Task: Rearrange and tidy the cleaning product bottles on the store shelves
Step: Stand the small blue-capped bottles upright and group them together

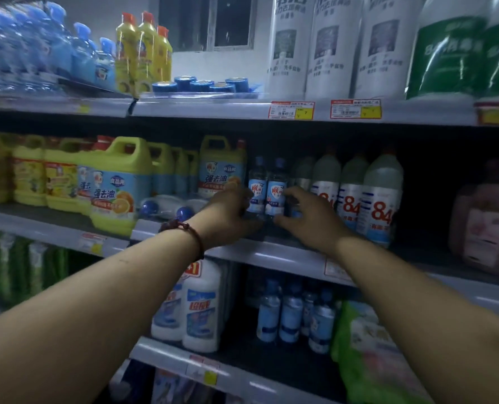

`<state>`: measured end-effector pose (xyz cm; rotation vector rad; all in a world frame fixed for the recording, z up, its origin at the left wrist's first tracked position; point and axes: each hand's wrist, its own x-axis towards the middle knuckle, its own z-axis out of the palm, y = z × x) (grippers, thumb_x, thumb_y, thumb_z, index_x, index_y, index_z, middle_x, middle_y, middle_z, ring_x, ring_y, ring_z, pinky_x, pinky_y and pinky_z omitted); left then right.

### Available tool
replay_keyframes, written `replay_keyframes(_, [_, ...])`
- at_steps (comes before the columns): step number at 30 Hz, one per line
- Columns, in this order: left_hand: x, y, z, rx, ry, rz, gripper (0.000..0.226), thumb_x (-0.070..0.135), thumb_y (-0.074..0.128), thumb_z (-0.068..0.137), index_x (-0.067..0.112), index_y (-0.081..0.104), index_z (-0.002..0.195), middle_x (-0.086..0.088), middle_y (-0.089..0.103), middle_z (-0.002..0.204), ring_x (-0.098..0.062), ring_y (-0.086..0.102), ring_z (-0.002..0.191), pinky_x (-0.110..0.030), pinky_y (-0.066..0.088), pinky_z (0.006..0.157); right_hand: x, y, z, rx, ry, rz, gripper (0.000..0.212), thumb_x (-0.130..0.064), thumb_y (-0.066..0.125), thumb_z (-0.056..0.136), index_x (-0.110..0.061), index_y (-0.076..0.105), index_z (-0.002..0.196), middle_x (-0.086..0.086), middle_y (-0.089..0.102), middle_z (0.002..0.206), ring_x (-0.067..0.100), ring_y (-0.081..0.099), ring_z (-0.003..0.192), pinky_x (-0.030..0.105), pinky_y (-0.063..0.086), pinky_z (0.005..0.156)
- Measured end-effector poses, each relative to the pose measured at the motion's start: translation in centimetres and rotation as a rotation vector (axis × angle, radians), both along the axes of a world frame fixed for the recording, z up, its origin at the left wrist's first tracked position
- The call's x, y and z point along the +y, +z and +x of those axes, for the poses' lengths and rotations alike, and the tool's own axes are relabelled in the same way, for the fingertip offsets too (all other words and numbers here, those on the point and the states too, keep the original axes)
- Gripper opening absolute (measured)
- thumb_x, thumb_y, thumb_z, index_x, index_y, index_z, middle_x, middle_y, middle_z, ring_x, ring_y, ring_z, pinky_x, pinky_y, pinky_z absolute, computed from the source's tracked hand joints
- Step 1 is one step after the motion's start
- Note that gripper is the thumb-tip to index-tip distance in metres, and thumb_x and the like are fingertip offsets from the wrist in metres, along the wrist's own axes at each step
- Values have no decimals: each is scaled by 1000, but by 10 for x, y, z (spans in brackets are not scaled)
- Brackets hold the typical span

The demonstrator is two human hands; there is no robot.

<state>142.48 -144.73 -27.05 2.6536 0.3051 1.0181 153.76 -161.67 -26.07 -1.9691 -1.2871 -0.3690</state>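
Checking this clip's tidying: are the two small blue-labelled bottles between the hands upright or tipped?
Upright. Both small bottles stand caps up on the middle shelf, labels forward, left hand and right hand at their bases.

Both hands (pixel 231 211) (pixel 306 220) reach forward, fingers curled.

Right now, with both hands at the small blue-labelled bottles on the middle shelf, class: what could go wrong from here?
1. The two small bottles stand at the shelf's front edge; a nudge from the left hand or right hand might tip them off.
2. The right hand sits close to the 84 bottles, so it could knock them.
3. The lying bottles near the left wrist might roll if bumped.
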Motion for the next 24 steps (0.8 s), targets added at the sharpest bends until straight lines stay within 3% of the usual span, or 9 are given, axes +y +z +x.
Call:
replay_keyframes(3, [-24, -12, -33, -101, -56, 34, 60, 45, 83, 76, 14, 63, 123, 1, 66, 117, -14, 66, 104, -35, 57, 93, -21, -8, -28, -33, 4, 1, 61, -27, 80, 85, -23, 54, 140, 0, 61, 138, 19, 60, 123, 29, 47, 99])
replay_keyframes(6, [-50, -28, -59, -173, -105, 46, 45, 34, 82, 80, 16, 63, 117, 3, 70, 102, -13, 67, 90, -33, 58, 79, -43, -27, -52, -97, 80, 19, 53, -27, 81, 84, -18, 61, 132, 0, 66, 129, 16, 62, 118, 33, 51, 102])
replay_keyframes(9, [-69, -53, -72, -102, -115, 14, 43, 34, 82, 81, 17, 63, 115, 6, 70, 97, -10, 68, 83, -31, 58, 74, -61, -56, -63, -85, 173, 68, 29, -19, 80, 84, -17, 70, 112, -6, 73, 108, 5, 69, 101, 29, 57, 93])
replay_keyframes(12, [-74, -88, -68, -40, -102, -47, 38, 29, 83, 81, 17, 65, 113, 4, 71, 95, -12, 69, 86, -34, 59, 80, -69, -89, -59, 50, 195, 13, 28, -10, 80, 84, -17, 69, 109, -5, 72, 106, 7, 70, 98, 30, 59, 92])
replay_keyframes(17, [-63, -161, -34, 34, -18, -159, 32, 27, 81, 83, 15, 65, 107, 4, 66, 93, -15, 65, 87, -30, 53, 77, -69, -159, -21, 125, 49, -34, 41, -21, 80, 86, -16, 62, 122, -1, 64, 117, 14, 64, 106, 34, 56, 94])
replay_keyframes(19, [-54, -194, -11, 15, 32, -175, 31, 38, 78, 82, 16, 63, 96, 6, 62, 83, -19, 67, 85, -29, 47, 70, -59, -187, -3, 182, -57, 5, 42, -20, 82, 84, -11, 63, 121, 6, 67, 114, 21, 67, 102, 39, 56, 90])
replay_keyframes(21, [-48, -223, 7, -22, 48, -258, 38, 42, 78, 78, 14, 58, 95, 8, 59, 80, -21, 69, 85, -26, 44, 68, -49, -210, 7, 198, -147, 30, 35, -21, 80, 84, -9, 66, 113, 8, 71, 106, 22, 68, 93, 35, 56, 82])
replay_keyframes(24, [-37, -261, 41, -88, 60, -376, 54, 42, 84, 75, 15, 56, 112, -2, 64, 104, -22, 65, 99, -36, 55, 84, -28, -244, 28, 218, -191, 19, 26, -22, 76, 88, -9, 64, 107, 7, 72, 91, 22, 69, 85, 28, 48, 70])
